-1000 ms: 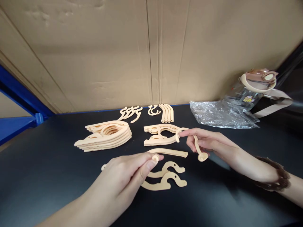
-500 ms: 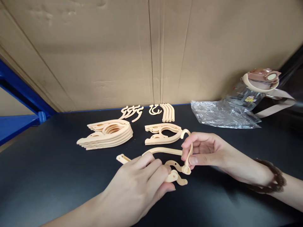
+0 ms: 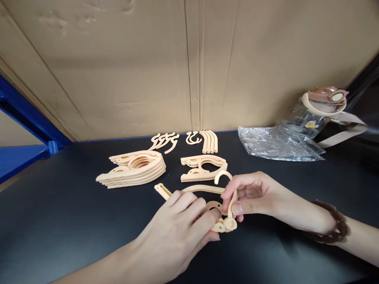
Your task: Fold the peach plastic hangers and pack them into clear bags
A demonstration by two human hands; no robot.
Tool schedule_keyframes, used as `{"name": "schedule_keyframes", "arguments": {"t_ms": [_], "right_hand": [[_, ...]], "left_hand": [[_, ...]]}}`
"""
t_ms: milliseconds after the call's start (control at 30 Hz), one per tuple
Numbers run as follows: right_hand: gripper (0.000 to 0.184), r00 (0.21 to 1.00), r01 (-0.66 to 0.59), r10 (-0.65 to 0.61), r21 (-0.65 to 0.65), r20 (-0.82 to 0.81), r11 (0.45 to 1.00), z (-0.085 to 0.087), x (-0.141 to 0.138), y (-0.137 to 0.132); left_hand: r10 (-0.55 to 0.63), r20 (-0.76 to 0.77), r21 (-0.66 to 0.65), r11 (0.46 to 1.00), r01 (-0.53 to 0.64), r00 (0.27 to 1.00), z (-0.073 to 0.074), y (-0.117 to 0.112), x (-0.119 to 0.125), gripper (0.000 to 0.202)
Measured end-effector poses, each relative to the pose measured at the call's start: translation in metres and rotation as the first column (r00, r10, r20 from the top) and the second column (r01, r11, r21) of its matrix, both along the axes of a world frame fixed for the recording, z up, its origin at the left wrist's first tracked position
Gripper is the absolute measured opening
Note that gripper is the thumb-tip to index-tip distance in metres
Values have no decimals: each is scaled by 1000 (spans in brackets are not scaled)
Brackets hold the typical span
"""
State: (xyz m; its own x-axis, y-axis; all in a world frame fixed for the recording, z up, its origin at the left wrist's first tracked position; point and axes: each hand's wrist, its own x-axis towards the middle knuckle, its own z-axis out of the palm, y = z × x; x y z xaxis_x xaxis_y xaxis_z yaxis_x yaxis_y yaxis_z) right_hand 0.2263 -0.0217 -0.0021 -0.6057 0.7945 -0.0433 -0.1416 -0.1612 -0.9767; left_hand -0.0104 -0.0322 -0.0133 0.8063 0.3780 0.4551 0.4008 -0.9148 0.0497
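My right hand (image 3: 251, 199) pinches a cream plastic hanger hook (image 3: 232, 205) between thumb and fingers, its curved tip up and its round base down. That base sits right by the end of a hanger arm (image 3: 162, 191), perhaps touching it. My left hand (image 3: 186, 228) is closed around this arm, whose slotted far end sticks out past my knuckles. Behind my hands a curved hanger piece (image 3: 204, 188) lies on the black table. A small curved part (image 3: 213, 205) shows between my hands, partly hidden by my fingers.
Folded hangers (image 3: 133, 169) are stacked at left, with a smaller set (image 3: 204, 167) in the middle. Farther back lie loose hooks (image 3: 164, 142), more hooks (image 3: 194, 138) and curved strips (image 3: 209, 142). A transparent plastic bag (image 3: 272, 146) and a strapped bottle (image 3: 319, 110) stand right.
My right hand has brought the hook left and down, so its base now meets or nearly meets the arm's end. My left hand has shifted slightly right with the arm.
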Motion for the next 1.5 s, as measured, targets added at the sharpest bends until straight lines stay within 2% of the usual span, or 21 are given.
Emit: {"name": "schedule_keyframes", "arguments": {"t_ms": [167, 367, 667, 933, 1500], "right_hand": [[7, 997, -44, 42, 32, 59, 999, 0, 2, -1], [8, 998, -54, 53, 54, 13, 997, 1, 4, -2], [10, 999, -42, 41, 16, 35, 999, -7, 5, 2], [10, 998, -31, 31, -7, 57, 1000, -5, 5, 4], [9, 954, 103, -132, 120, 269, 987, 3, 3, 1]], "left_hand": [[-52, 34, 59, 997, 50, 998, -1, 1, 2, 34], [-19, 45, 120, 993, 13, 999, 1, 4, -2, 31], [-47, -49, -39, 998, 45, 998, 3, 5, -3, 24], [-71, -88, -69, 996, 65, 994, 5, 5, -5, 26], [-15, -43, 92, 996, 19, 999, -1, 9, -2, 30]]}}
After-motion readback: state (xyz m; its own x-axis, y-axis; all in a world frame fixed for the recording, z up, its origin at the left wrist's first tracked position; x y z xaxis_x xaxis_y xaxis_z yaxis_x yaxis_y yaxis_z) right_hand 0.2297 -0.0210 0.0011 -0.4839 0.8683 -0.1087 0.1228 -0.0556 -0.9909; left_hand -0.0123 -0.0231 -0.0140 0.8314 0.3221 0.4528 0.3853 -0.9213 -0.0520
